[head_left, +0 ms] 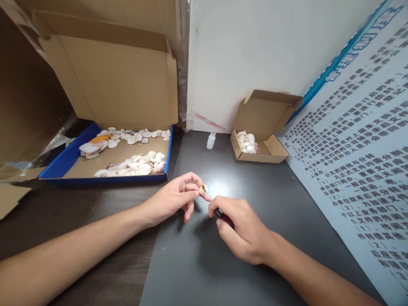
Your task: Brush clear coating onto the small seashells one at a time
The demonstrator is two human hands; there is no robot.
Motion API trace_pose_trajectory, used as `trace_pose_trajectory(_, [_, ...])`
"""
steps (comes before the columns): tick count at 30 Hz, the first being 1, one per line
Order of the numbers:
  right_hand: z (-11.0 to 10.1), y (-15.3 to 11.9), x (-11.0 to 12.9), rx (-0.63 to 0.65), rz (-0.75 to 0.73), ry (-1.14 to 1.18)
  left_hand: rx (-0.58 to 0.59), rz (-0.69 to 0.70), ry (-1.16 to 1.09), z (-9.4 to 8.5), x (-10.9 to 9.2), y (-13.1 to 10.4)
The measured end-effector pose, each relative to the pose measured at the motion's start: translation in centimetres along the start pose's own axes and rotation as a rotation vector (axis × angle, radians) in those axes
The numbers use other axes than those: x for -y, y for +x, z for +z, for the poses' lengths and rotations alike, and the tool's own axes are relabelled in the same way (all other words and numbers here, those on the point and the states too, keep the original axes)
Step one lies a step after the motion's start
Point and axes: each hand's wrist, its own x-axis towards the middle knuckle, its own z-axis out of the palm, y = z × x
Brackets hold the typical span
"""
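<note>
Between the thumb and fingers of my left hand [180, 195] is a small yellowish-brown seashell [202, 190] with a dark patch. My right hand [240, 227] is closed around a thin tool with a black handle [218, 212]. Its narrow tip points toward the shell, though I cannot tell whether it touches or what kind of tool it is. Both hands are above the dark grey mat, close together near the middle of the view.
At the left stands an open blue-edged cardboard box [111, 180] with many white shells [140, 165] and an orange piece [101, 138]. A small clear bottle [211, 141] stands behind my hands. A smaller open box [259, 158] with shells is back right, beside a printed board [360, 140].
</note>
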Motion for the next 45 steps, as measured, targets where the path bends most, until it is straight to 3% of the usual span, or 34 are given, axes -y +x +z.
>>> trace_pose_trajectory(19, [-0.04,-0.02,0.00,-0.010,-0.032,0.000,0.001,0.023,0.107,-0.23,0.44,0.04])
trace_pose_trajectory(25, [-0.18,0.12,0.05,-0.064,0.058,-0.026,-0.062,0.041,0.240,0.21,0.53,-0.08])
trace_pose_trajectory(29, [-0.18,0.02,0.10,-0.047,0.008,-0.009,-0.118,0.070,0.336,0.36,0.66,-0.21])
trace_pose_trajectory(36, [-0.13,0.02,0.01,-0.098,0.072,-0.035,-0.127,0.073,0.373,0.34,0.65,-0.39])
trace_pose_trajectory(40, [-0.10,0.08,-0.01,-0.036,0.016,0.009,-0.122,0.078,0.365,0.44,0.59,-0.40])
trace_pose_trajectory(45, [-0.18,0.14,-0.11,-0.114,0.077,-0.008,-0.116,0.083,0.374,0.48,0.60,-0.38])
